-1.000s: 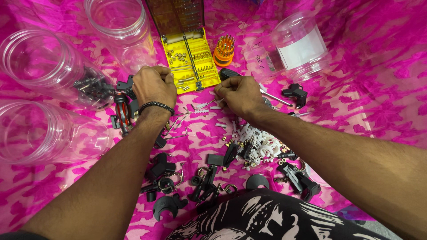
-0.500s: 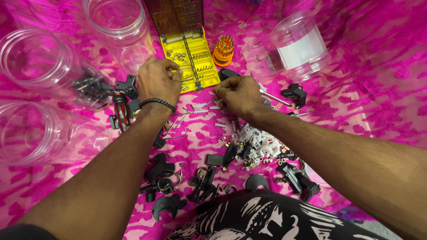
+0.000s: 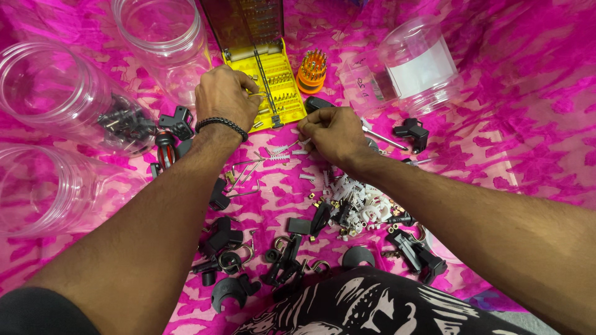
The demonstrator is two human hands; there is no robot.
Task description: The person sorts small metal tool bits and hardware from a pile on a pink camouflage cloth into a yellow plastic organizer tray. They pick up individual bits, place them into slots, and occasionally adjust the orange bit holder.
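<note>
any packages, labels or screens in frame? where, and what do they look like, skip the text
Bit set case: top centre, open; yellow tray, smoky translucent lid upright; left hand at its edge.
White label: rectangular, on the clear jar lying top right.
Small clear bag: beside that jar, with handwriting.
No screens or signs.

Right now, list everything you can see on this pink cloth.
cloth: one, pink patterned, under everything
jars: four, clear plastic, three left, one top right
bit case: one, yellow, open, top centre
bit holder: one, orange, beside case
black clips: many, scattered near bottom
white parts: a pile, centre right
left hand: at the case, black bracelet on wrist
right hand: pinching something small, too small to tell
</note>
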